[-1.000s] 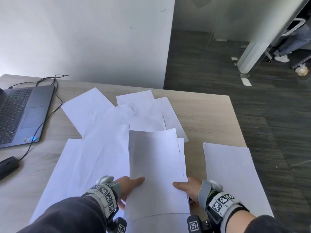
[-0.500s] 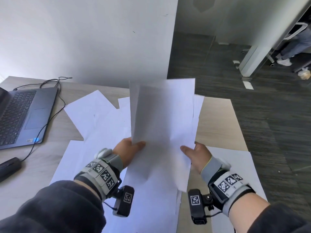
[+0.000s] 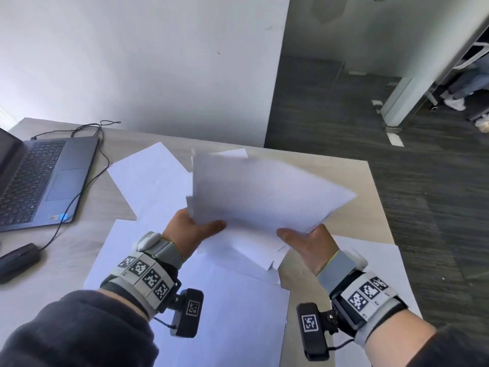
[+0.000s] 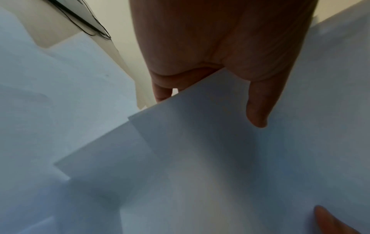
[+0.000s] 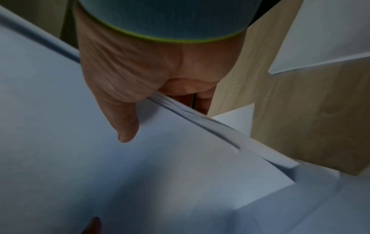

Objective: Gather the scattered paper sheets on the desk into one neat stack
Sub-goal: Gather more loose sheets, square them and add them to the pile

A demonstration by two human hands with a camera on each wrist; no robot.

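My left hand (image 3: 190,230) and right hand (image 3: 308,243) pinch one bundle of sheets (image 3: 259,192) above the desk (image 3: 370,207); count unreadable

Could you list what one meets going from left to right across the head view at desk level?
Black mouse → laptop → left hand → held sheaf of paper → right hand → lone sheet at the desk's right edge.

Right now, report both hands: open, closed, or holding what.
Left hand: pinching the lifted bundle of sheets, thumb on top.
Right hand: pinching the same bundle.
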